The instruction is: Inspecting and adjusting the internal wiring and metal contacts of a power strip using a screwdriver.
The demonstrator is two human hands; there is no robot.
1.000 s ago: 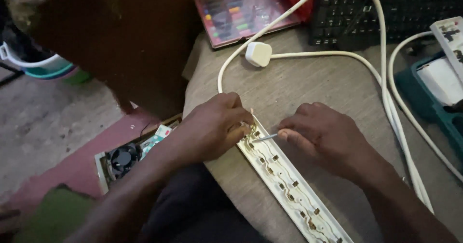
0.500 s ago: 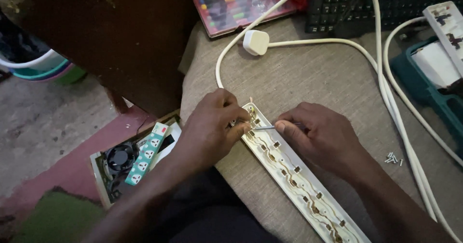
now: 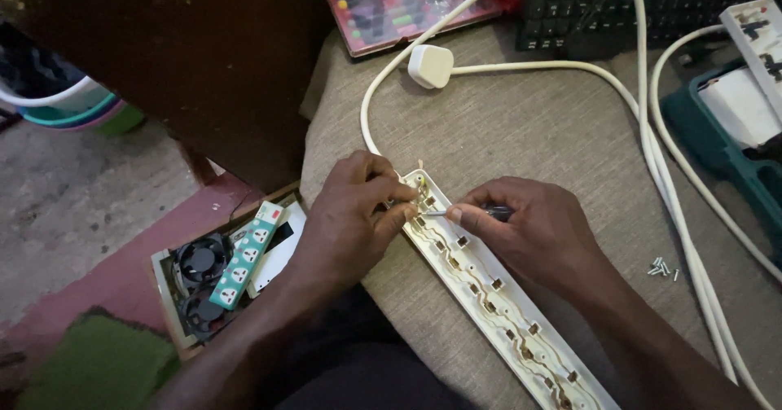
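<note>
Head view: both hands meet at the near end of a long cream plastic power-strip base (image 3: 489,288), opened with its metal contacts showing, lying on a grey-brown fabric-covered surface (image 3: 529,125).
Change since earlier: the view has slid so the small silver screws (image 3: 661,267) now lie well right of the right hand; both hands stay on the strip's end.
Left hand (image 3: 354,219): fingers curled, pinching the strip's end where the white cable (image 3: 371,109) enters.
Right hand (image 3: 529,231): fingers pressed together around a small dark-handled screwdriver (image 3: 468,212), its tip on the strip just beside the left fingertips.
Containers: an open box (image 3: 167,296) below the left forearm holds black fans and a green-and-white socket strip (image 3: 243,255); a red case (image 3: 391,7) of coloured bits sits far above the hands.
</note>
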